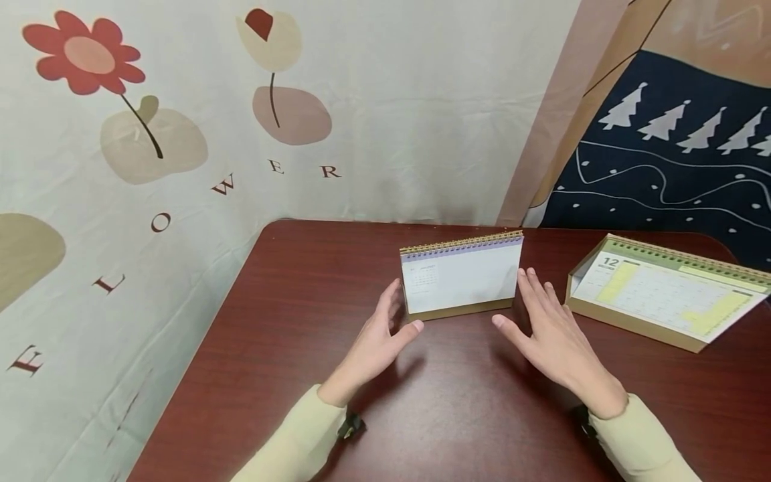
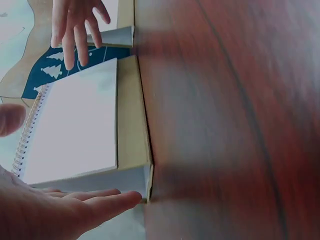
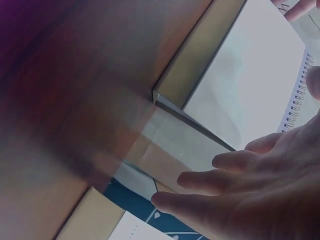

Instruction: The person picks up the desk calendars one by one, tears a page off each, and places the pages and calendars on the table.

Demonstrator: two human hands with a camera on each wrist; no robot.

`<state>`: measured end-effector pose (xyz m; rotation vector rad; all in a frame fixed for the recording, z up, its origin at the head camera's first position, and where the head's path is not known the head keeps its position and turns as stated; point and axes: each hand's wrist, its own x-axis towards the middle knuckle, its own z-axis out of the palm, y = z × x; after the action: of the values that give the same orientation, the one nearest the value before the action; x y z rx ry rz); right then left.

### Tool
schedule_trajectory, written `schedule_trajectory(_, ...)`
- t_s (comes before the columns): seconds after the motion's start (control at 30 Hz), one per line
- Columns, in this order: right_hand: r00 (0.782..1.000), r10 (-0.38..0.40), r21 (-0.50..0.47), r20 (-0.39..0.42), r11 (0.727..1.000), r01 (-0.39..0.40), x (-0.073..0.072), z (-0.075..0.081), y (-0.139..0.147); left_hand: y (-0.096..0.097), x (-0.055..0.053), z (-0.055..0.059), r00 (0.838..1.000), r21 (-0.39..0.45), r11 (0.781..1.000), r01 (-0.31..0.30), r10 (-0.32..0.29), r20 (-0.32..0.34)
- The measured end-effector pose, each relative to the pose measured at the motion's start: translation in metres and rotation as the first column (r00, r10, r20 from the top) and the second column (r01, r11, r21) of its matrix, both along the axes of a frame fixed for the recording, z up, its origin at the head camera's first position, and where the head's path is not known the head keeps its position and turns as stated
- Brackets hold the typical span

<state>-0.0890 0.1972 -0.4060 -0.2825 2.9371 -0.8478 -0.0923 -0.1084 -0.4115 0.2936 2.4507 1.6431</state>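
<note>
A small spiral-bound desk calendar (image 1: 464, 278) with a purple top strip stands tented on its tan card base, facing me. To its left is my left hand (image 1: 382, 335), thumb spread from the extended fingers, which lie along the calendar's open side end in the left wrist view. My right hand (image 1: 551, 328) flanks the opposite end, fingertips right by the edge and the thumb pointing inward. In the right wrist view its fingers (image 3: 200, 200) are spread and hold nothing. Neither hand grips the calendar.
A larger green-topped desk calendar (image 1: 668, 294) showing 12 stands to the right, close to my right hand. Both stand on a dark red-brown table (image 1: 301, 301). A white cloth (image 1: 391, 134) with flower prints hangs behind, beside a navy cloth (image 1: 662, 154) with white trees.
</note>
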Motion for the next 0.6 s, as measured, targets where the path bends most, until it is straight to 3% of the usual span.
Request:
schedule_trajectory(0.2,0.999,0.013,-0.068,0.032,0.998,-0.011,-0.004,-0.0008,-0.002,0.0044,0.0007,-0.0025,0.999,0.095,0.995,0.008,-0.011,0.03)
schedule_trajectory(0.6,0.996,0.039,-0.209,0.079,0.978,-0.022,-0.0102,-0.0038,-0.004,0.0075,0.0033,-0.0049,0.999,0.118,0.993,0.02,-0.026,0.046)
